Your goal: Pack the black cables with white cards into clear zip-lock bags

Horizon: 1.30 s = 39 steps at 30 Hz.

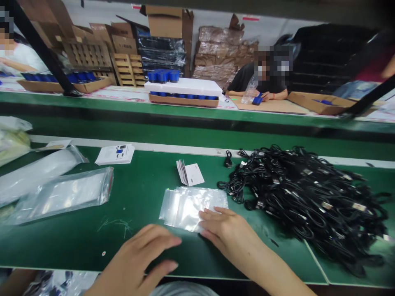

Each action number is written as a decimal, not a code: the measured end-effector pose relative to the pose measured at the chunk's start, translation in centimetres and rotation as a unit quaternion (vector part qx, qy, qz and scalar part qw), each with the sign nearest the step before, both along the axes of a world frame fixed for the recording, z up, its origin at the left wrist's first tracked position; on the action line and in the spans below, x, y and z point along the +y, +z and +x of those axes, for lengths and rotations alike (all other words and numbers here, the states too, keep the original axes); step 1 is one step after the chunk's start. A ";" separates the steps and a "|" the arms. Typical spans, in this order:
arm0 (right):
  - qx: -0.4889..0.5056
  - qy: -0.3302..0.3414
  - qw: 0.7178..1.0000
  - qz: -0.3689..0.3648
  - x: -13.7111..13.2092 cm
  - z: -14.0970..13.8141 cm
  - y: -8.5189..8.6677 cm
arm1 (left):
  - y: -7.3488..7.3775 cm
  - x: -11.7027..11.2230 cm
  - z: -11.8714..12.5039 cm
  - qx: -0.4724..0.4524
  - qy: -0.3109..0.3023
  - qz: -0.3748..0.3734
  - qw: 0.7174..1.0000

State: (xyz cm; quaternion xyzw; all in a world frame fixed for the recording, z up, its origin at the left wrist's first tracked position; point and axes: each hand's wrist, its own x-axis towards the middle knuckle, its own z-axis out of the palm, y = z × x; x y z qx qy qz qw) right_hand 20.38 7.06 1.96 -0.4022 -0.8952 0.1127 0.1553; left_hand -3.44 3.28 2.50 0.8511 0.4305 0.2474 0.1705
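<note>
My right hand [224,230] lies flat with fingers stretched out, its fingertips pressing the near edge of a small stack of clear plastic zip bags [191,205] on the green table [138,246]. My left hand [142,259] hovers open near the table's front edge, just left of the bags, holding nothing. A small white folded leaflet [189,173] lies just behind the bags. To the right sits a big heap of coiled black cables [308,197].
Larger clear bags [61,193] lie at the left, with a white printed booklet [115,154] behind them. One loose black cable [228,159] lies by the heap. Across the raised green divider, another person [262,80] sits among cardboard trays of blue parts [183,98].
</note>
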 end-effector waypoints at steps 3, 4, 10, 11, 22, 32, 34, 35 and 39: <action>0.029 -0.009 0.999 -0.034 -0.1 0.0 0.7 | 0.6 2.6 3.1 0.052 -0.014 0.052 0.997; 0.049 -0.021 0.998 -0.042 -0.1 0.0 0.7 | 0.3 3.1 3.8 0.056 -0.013 0.079 0.995; 0.178 -0.150 0.972 -0.031 -0.4 -0.1 -0.1 | -1.6 4.4 4.9 0.040 -0.017 0.191 0.981; 0.221 -0.175 0.959 -0.010 -0.7 -0.1 -0.1 | -1.5 4.5 4.7 0.032 -0.011 0.197 0.980; 0.513 -0.157 0.687 -0.489 -2.7 -2.1 -0.3 | -2.4 2.8 1.5 -0.014 -0.043 0.254 0.966; 0.366 -0.180 0.810 -0.422 -2.0 -3.0 -1.6 | -2.0 -0.2 0.7 0.083 0.001 0.077 0.994; 0.306 -0.183 0.866 -0.351 -1.8 -3.3 -1.3 | -1.9 -0.2 1.0 0.029 0.040 0.009 0.999; 0.284 -0.183 0.885 -0.321 -1.7 -3.4 -1.1 | -1.8 -0.1 1.3 -0.006 0.057 -0.031 0.998; 0.253 -0.183 0.912 -0.265 -1.9 -4.3 -0.8 | -1.4 0.3 2.4 -0.121 0.109 -0.210 0.964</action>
